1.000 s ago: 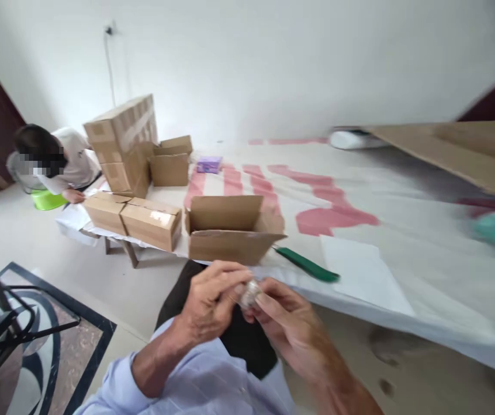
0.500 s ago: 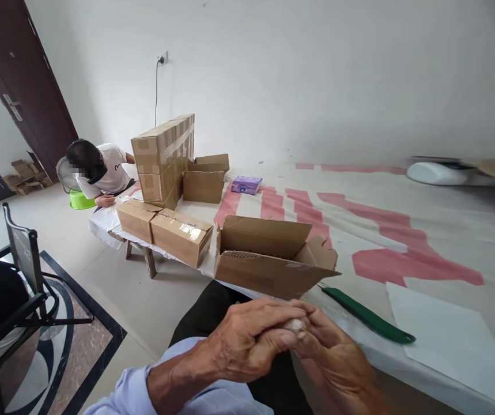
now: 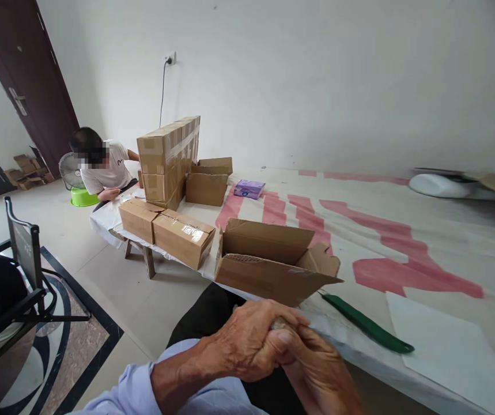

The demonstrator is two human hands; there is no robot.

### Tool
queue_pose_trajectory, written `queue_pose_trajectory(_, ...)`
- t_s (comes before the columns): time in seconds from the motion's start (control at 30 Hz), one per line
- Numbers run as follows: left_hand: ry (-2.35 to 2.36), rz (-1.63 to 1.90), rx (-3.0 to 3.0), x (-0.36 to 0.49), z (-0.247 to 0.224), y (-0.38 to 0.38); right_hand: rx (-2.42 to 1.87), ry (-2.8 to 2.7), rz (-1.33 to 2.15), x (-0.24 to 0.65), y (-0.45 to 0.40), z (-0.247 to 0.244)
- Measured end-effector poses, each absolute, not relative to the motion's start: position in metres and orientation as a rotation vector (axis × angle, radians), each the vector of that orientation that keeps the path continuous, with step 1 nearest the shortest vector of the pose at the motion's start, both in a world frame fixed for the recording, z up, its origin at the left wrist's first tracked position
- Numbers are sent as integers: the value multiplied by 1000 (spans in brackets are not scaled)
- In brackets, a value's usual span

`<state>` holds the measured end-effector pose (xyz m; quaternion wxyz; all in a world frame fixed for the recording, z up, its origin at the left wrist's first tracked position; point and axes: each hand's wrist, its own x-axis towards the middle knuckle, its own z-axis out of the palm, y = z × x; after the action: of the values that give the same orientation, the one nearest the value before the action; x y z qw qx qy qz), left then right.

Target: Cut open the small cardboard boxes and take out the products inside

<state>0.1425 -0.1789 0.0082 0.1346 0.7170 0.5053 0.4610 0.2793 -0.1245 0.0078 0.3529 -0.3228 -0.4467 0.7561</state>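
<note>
Low in the view, my left hand (image 3: 253, 340) and my right hand (image 3: 316, 360) are pressed together over my lap. Their fingers close round a small pale object (image 3: 279, 324), of which only a bit shows between them; what it is cannot be made out. Just beyond them an open cardboard box (image 3: 268, 276) stands at the table's near edge with its flaps up. To the right of that box lies a dark green curved tool (image 3: 368, 325), beside a white sheet (image 3: 450, 340).
Two closed cartons (image 3: 182, 236) lie left of the open box. Behind them stand stacked taped cartons (image 3: 165, 161), another open box (image 3: 206, 189) and a purple packet (image 3: 249, 189). A person (image 3: 109, 167) sits at the table's far end. A chair (image 3: 26, 259) stands at left.
Both hands have shifted slightly left, and the fingers have moved round the small pale object. The person at the far end has raised their head a little. The view has tilted slightly.
</note>
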Motion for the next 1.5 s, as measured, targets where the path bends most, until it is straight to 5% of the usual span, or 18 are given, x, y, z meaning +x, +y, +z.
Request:
queue_pose_trajectory(0.5, 1212, 1708, 1486, 141, 40, -170, -574, -935, 2018, 254, -141, 12)
queue_pose_trajectory(0.77, 676, 1387, 1091, 123, 44, -154, -613, -985, 1875, 261, -132, 23)
queue_pose_trajectory(1.13, 1082, 1427, 1437, 126, 32, -142, -518, -996, 1922, 263, -114, 12)
queue_pose_trajectory(1.3, 1070, 1211, 1766, 114, 24, -118, -888, -1203, 1395, 323, -82, 8)
queue_pose_trajectory(1.5, 1510, 1506, 1843, 71, 30, -104, -1409, -1061, 749, 445, 40, -5)
